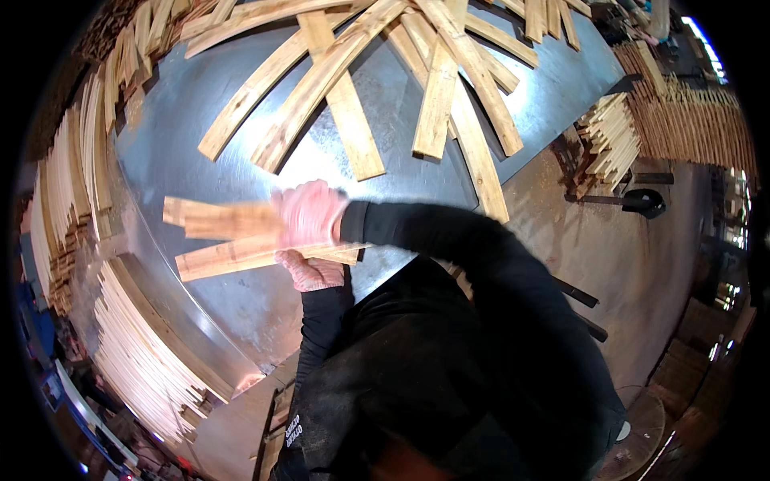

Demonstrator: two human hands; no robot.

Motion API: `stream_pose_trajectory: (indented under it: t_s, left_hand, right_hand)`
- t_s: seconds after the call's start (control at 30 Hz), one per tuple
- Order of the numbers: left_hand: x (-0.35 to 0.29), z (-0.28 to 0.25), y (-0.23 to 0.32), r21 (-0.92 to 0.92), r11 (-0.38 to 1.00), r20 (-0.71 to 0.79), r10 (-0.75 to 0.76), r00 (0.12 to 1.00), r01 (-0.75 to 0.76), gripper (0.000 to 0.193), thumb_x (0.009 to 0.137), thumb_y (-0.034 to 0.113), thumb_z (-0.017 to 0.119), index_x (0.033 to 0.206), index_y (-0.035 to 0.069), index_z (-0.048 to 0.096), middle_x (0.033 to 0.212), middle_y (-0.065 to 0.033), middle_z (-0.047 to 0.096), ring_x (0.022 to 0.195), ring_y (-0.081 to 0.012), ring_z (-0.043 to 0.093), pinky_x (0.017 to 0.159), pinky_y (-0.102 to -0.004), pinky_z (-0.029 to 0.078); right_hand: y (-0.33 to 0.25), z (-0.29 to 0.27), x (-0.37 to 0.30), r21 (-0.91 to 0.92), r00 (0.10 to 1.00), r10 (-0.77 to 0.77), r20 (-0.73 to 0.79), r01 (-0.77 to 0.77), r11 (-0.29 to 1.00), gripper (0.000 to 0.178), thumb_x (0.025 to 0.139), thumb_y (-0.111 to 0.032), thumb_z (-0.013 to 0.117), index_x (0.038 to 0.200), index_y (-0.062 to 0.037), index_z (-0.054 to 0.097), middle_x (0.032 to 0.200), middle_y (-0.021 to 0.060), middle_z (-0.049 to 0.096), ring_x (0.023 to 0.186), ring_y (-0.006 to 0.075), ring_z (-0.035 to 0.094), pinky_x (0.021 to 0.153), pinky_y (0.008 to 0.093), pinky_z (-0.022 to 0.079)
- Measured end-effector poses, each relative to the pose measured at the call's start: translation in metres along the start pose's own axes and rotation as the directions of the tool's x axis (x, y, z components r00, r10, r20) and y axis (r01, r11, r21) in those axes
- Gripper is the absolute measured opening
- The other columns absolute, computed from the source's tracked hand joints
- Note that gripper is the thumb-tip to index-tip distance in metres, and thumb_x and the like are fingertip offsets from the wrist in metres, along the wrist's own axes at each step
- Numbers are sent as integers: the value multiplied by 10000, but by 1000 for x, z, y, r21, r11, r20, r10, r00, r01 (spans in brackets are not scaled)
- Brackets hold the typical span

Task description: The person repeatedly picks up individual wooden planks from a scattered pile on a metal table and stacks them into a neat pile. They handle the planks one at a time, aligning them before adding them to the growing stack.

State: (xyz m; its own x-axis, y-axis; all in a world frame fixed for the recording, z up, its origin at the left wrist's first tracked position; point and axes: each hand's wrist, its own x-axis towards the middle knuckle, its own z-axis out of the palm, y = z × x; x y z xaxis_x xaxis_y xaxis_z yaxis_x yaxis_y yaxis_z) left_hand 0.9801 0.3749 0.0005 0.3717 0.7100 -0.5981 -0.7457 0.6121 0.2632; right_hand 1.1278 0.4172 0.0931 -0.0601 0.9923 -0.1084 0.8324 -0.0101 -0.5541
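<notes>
Over the left part of the metal table (160, 152), two wooden boards, the far board (224, 220) and the near board (228, 255), stick out from the gloves. The right hand (309, 210) is on top, too blurry to tell how its fingers sit. The left hand (314, 272) looks clamped on the near board. I think a firm hold, with fingertips out from between boards, works best. Near the table's bottom corner, small white letters (293, 430) mark the black clothes.

Left fingers (298, 265), right fingers (293, 210) gripping planks (220, 256) over metal table (172, 160).
</notes>
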Motion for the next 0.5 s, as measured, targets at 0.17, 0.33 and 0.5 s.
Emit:
stream_pose_trajectory:
  t_s: [0.17,0.33,0.5]
  left_hand:
    - [2,17,0,300,954,-320,92,943,8,540,891,321,668,1360,96,519,1324,-116,579,1170,-315,561,1026,-500,445]
    - [8,5,3,135,988,-264,-41,964,79,462,892,265,677,1307,108,549,1244,-107,610,1110,-303,594,992,-501,473]
    - [29,-1,-22,218,968,-295,186,937,-124,466,868,195,706,1293,72,561,1254,-35,605,1166,-228,562,1046,-407,436]
  right_hand:
    - [111,-39,-51,-54,736,274,-619,-387,920,141,891,-172,574,948,-57,634,803,130,599,732,290,589,637,396,491]
    - [290,-117,-160,43,323,822,-469,-921,387,900,789,-558,671,1416,28,398,1292,247,558,1194,354,545,1014,390,435]
    - [299,-111,-146,236,493,811,-316,-787,570,908,804,-533,676,1444,32,367,1401,281,469,1312,397,448,1094,421,362]
